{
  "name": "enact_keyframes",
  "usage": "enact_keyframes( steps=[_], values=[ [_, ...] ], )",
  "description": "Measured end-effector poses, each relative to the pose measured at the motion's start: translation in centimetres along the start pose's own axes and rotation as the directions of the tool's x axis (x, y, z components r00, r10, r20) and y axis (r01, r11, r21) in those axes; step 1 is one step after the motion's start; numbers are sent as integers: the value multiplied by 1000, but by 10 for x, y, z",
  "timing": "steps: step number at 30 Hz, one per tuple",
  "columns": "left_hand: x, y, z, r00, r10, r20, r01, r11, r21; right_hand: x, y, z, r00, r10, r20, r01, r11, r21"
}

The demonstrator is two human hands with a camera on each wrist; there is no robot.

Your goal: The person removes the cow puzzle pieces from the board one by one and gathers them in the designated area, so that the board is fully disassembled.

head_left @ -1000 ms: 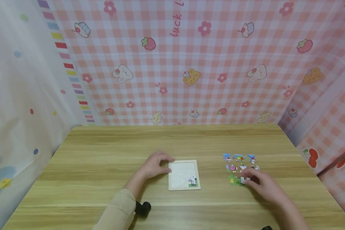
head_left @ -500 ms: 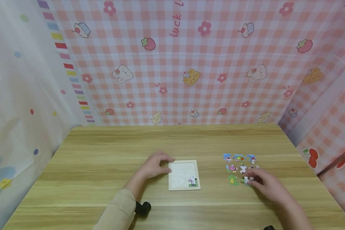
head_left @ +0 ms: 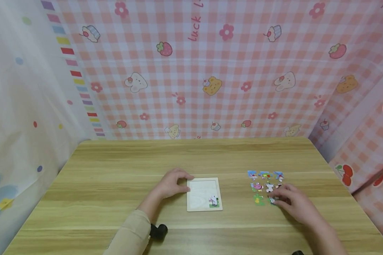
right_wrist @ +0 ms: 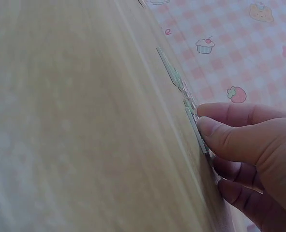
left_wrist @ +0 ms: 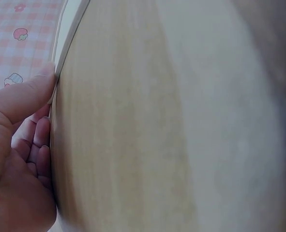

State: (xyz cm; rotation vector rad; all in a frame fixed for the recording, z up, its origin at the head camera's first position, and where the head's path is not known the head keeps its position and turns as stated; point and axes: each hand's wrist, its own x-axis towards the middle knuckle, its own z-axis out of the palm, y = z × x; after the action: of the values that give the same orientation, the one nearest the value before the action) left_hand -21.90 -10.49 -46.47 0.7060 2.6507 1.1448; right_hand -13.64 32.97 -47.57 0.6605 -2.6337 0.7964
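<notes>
My left hand (head_left: 173,183) holds the left edge of a square wooden puzzle tray (head_left: 204,209), thumb and index finger at its rim. In the left wrist view the thumb (left_wrist: 34,92) lies against that rim. Inside the tray's lower right corner sits a puzzle piece (head_left: 214,201) with a white animal part on green. My right hand (head_left: 295,203) pinches a green and white puzzle piece (head_left: 272,201) in the front row of loose pieces. The right wrist view has its thumb (right_wrist: 225,137) and index finger at this piece's edge, low at the table.
Several other loose pieces lie in rows, among them a duck piece (head_left: 259,200), a pink piece (head_left: 257,186) and a black-and-white piece (head_left: 269,187). The right hand partly covers one. A black device (head_left: 158,232) sits by the left wrist. Checked cloth (head_left: 191,71) hangs behind the wooden table (head_left: 121,166).
My right hand first slid to the right with the pinched piece, widening the gap to the duck piece, then came slightly back left. The left hand and tray stay in place.
</notes>
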Motion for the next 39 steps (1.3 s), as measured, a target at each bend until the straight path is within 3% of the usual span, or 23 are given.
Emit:
enact_keyframes(
  steps=[11,18,29,36,39],
  values=[
    [0,0,0,1000,-7,0,7,1000,-3,3,-5,-2,999,25,-32,-26,998,-51],
    [1,-1,1,1000,0,-3,0,1000,6,15,-21,6,990,-102,-97,99,994,-37],
    [0,-1,0,1000,14,-1,-14,1000,-5,38,-52,33,986,-163,36,159,982,106],
    [0,-2,1,1000,-1,-3,1,1000,-10,52,-70,50,970,-225,87,219,973,71],
    [0,-2,1,1000,-6,-3,6,1000,-12,55,-77,55,968,-204,148,196,978,70]
  ],
)
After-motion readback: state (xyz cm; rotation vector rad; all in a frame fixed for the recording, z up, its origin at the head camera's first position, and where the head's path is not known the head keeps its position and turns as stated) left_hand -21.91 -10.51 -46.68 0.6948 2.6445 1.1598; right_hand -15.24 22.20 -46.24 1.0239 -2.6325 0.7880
